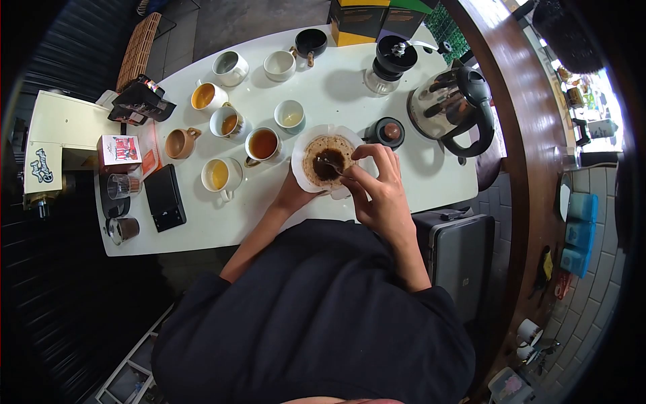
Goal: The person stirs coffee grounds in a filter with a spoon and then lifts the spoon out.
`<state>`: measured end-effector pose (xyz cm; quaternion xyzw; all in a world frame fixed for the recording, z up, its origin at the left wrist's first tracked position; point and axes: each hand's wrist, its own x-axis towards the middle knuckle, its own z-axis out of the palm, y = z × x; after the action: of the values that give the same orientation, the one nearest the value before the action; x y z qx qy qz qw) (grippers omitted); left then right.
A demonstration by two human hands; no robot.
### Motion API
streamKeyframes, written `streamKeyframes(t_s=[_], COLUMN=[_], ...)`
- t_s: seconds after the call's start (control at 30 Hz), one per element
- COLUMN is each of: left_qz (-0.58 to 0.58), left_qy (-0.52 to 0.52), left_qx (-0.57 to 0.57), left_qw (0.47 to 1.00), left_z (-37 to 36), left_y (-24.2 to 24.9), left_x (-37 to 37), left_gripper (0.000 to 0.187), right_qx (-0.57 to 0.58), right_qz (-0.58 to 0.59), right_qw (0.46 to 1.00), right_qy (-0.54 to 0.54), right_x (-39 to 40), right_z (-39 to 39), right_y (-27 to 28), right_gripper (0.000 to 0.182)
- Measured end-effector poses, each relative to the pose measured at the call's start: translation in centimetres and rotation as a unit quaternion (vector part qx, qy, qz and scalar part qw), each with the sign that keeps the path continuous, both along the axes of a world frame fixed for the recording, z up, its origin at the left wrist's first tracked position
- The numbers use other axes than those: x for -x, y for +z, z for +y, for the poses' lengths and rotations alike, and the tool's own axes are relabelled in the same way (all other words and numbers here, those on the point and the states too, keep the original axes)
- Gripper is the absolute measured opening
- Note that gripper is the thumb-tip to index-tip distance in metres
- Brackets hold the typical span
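A white paper coffee filter (303, 173) sits open in front of me, wet brown coffee grounds (328, 165) low in its middle. My right hand (381, 188) pinches a small metal spoon (332, 163), its lower end in the grounds. From the left, my left hand (295, 193) reaches under the filter's rim and grips the coffee dripper, which the paper largely covers; those fingertips are hidden. Just left of the filter stand a cup of reddish-brown liquid (262, 144) and a white mug of yellow liquid (220, 174). A pale cup (290, 117) is behind.
A steel kettle (437, 101) and a hand coffee grinder (390, 64) stand at the right. Several other cups, including a brown cup (180, 143), occupy the left half. A black scale (165, 197) lies near the white table's (202, 239) left edge. Boxes (360, 23) stand at the back.
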<state>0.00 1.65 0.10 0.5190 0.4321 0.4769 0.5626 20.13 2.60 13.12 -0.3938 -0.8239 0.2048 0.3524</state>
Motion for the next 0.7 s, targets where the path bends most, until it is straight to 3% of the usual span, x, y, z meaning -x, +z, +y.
streamKeyframes(t_s=[0.7], left_qz=[0.010], left_qy=[0.002], left_qx=[0.000], left_qw=[1.000], left_z=[-0.2], left_y=[-0.1], left_x=[0.1], left_gripper=[0.081], right_qx=[-0.010], right_qz=[0.043], right_qw=[0.999], right_qy=[0.009], right_x=[-0.2], right_z=[0.0], right_y=[0.1], right_gripper=[0.023])
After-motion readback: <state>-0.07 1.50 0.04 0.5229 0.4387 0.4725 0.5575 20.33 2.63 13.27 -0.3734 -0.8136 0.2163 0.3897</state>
